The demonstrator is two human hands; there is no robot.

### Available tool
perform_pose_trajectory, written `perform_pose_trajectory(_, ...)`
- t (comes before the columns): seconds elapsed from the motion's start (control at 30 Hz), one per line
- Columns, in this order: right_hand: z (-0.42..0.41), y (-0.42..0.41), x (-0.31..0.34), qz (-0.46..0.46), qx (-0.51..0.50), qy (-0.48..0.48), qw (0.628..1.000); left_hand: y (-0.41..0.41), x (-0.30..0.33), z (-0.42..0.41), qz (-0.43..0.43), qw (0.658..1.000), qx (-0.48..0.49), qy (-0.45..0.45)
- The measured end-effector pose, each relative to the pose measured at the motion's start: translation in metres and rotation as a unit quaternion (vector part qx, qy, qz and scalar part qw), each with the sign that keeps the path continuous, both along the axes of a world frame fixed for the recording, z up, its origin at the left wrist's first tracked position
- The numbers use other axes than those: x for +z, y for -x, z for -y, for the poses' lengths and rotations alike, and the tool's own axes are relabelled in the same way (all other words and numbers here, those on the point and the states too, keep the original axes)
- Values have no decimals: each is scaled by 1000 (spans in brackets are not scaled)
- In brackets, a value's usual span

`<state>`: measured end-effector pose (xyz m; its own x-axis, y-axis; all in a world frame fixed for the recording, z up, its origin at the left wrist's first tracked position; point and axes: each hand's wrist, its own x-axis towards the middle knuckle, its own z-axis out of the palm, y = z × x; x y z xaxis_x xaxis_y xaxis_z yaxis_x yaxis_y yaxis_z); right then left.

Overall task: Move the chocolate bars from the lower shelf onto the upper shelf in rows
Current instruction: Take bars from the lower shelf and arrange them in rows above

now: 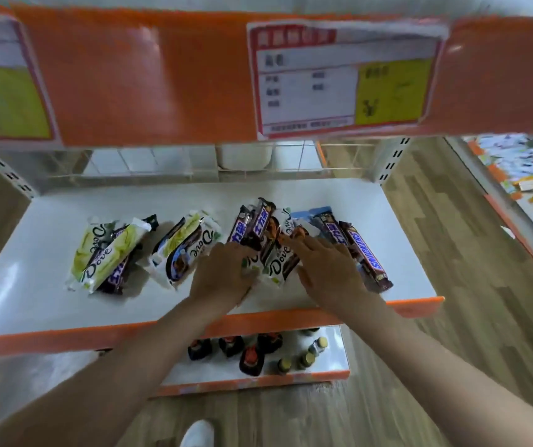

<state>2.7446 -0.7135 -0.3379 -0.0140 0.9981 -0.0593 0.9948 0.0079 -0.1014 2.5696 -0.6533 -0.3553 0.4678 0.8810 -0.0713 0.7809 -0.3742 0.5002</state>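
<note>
Chocolate bars lie loose on the white lower shelf (49, 304). A left heap of Dove bars (103, 253) covers a dark bar. A second Dove heap (184, 250) sits in the middle. To the right lie Snickers bars (363, 253), dark purple-label bars (255, 227) and a white Dove bar (279, 264). My left hand (223, 275) curls its fingers over the left edge of that white Dove bar. My right hand (326, 269) rests on the right pile with fingers stretched out and thumb spread. The upper shelf shows only its orange front strip (162, 79).
A price label (342, 79) hangs on the orange strip right of centre, another label (3, 91) at the far left. Below, a bottom shelf holds several small bottles (252, 353). Wire backing (162, 166) closes the rear. Another shelf unit (529, 188) stands right across the wooden floor.
</note>
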Motion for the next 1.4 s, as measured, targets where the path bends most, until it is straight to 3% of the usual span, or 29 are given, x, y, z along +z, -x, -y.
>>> perform_pose_trajectory(0.17,-26,-4,-28,29,54,14,998,-28,-24,-9,-145,980,30,-131)
perform_pose_trajectory(0.23,-31,-5,-35,44,70,12,997,-34,-30,-9,-165,972,49,-157)
perform_pose_trajectory(0.37,-35,-12,-36,43,81,1,996,-37,-37,-16,-128,978,82,-145)
perform_pose_trajectory(0.53,-34,-19,-29,64,136,18,988,-23,-38,-25,-29,993,93,-61)
perform_pose_trajectory(0.63,-33,-20,-28,69,164,33,984,-20,-38,-27,-35,996,73,-36)
perform_pose_trajectory(0.77,-29,-22,-31,64,161,20,985,-18,-37,-30,-81,993,43,-78)
perform_pose_trajectory(0.93,-25,-21,-30,48,153,21,987,-13,-32,-27,-62,993,16,-96)
perform_pose_trajectory(1.13,-6,-11,-9,67,184,-25,980,-1,-16,-24,-28,994,7,-106)
perform_pose_trajectory(1.4,28,4,28,97,175,-176,964,11,28,-3,-26,994,15,-103)
